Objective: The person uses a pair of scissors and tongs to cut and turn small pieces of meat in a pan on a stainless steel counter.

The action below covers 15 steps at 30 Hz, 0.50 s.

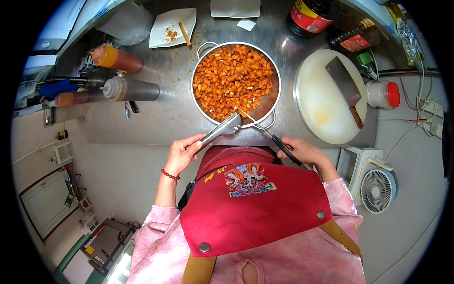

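Note:
In front of me a round two-handled metal pan holds many small orange-brown chopped food pieces. My left hand grips metal food tongs, whose head reaches over the pan's near rim. The black handle of kitchen scissors is in my right hand. Their thin blades point up and left into the pan, and the tips meet the food near the tongs' head. Whether a piece sits between the tongs' jaws is hard to see.
Right of the pan, a cleaver lies on a round white cutting board. Sauce squeeze bottles lie at left. Behind are a white plate with chopsticks and a large dark bottle. A red-lidded jar stands beyond the board.

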### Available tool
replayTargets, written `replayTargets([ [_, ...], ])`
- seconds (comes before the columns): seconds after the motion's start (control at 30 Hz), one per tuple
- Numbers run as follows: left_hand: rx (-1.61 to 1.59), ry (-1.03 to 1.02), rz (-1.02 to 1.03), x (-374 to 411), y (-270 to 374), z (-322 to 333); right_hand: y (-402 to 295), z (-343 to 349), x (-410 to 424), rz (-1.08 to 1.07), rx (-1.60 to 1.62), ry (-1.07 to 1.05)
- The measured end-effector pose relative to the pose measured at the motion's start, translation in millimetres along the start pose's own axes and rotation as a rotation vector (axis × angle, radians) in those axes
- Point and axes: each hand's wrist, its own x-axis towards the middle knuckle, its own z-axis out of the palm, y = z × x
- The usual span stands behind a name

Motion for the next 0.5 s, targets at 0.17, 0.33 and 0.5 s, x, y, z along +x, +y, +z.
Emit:
replayTargets([
  [0.17, 0.158, 0.045, 0.02, -3.4, 8.6, -0.2, -3.0, -6.3, -4.3, 0.096, 0.139, -0.015],
  [0.33, 0.581, 0.222, 0.292, -4.8, 27.7, 5.0, 6.5, 3.7, 7.7, 0.133, 0.559, 0.055],
  [0.5, 0.701, 0.298, 0.27, -5.8, 41.6, 8.0, -16.7, 0.0, 35.0, 0.183, 0.576, 0.059],
])
